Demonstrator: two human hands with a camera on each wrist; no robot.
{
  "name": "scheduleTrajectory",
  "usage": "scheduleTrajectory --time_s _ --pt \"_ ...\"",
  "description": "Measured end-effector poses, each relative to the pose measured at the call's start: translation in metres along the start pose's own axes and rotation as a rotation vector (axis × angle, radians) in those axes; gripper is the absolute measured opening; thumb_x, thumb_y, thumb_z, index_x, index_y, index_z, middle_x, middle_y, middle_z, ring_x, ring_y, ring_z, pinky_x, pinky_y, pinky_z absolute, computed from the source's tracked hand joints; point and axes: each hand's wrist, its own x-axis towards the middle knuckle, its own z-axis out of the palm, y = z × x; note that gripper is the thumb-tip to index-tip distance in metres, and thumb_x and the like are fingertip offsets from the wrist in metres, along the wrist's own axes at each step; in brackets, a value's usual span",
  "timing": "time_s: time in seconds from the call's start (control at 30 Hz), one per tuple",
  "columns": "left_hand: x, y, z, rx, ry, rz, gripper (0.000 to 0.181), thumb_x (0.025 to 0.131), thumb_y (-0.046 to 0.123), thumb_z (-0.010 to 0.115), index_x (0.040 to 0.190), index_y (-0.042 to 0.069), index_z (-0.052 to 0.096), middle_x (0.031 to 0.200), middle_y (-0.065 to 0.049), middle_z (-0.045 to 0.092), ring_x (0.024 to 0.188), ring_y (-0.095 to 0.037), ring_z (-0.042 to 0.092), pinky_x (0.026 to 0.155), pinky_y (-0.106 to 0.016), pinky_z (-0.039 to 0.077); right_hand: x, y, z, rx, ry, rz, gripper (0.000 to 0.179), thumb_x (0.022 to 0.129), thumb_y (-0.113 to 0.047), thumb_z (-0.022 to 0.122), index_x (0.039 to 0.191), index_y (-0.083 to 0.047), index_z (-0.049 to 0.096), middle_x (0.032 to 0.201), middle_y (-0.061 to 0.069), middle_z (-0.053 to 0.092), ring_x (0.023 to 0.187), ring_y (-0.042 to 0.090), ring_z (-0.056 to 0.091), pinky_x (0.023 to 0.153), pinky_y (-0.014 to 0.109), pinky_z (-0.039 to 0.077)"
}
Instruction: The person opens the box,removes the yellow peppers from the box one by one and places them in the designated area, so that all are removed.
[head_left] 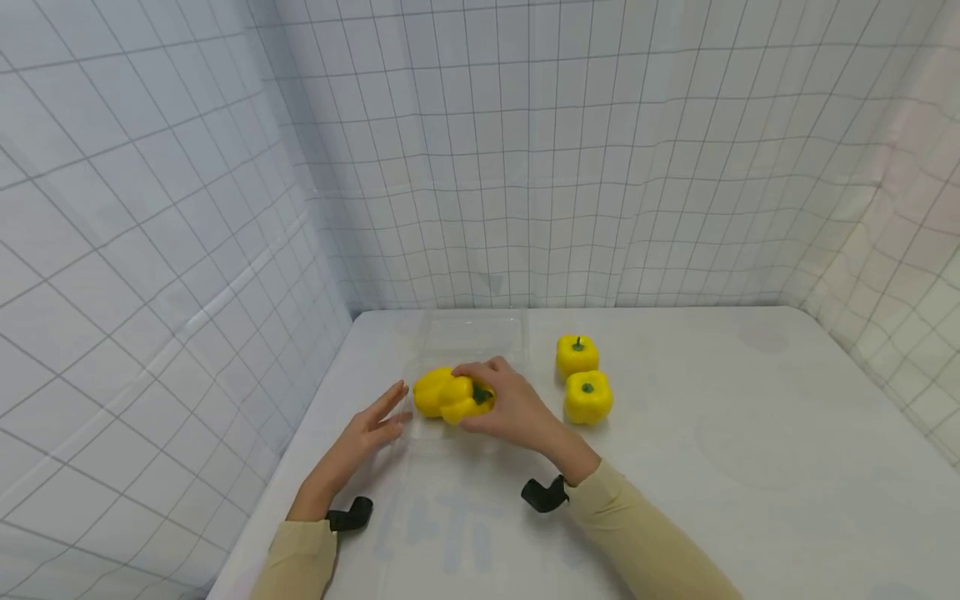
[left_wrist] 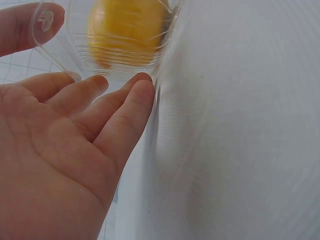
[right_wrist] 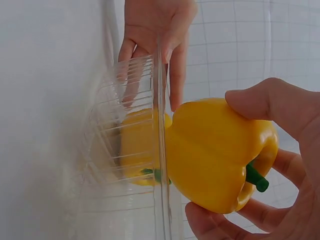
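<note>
Tan sleeves [head_left: 645, 529], right hand [head_left: 513, 406] gripping yellow pepper [head_left: 459, 407], left hand [head_left: 363, 433] straight-fingered, white tabletop [head_left: 712, 475], gridded walls [head_left: 487, 167]

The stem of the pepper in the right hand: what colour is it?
Green; the stem shows best in the right wrist view.

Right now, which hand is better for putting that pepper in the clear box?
Probably the right hand: it already grips the yellow pepper above the clear box. The left hand holds no pepper and is at the box's left side.

Container [left_wrist: 77, 42] and pepper [left_wrist: 127, 30] (left wrist view) are cut off above.
</note>
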Motion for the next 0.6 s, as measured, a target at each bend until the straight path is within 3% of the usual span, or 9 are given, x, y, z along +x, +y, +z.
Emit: scheduleTrajectory --time_s 0.6 --pt "0.0 0.001 -0.001 -0.016 -0.014 -0.002 0.068 0.107 0.016 0.05 0.163 0.015 0.013 0.167 -0.011 0.016 0.142 -0.039 0.037 0.109 -0.067 0.029 -0.006 0.003 -0.022 -0.019 0.092 0.019 0.065 0.08 -0.03 0.085 0.138 -0.032 0.055 0.123 -0.006 0.051 0.105 0.012 0.054 0.093 0.031 0.05"
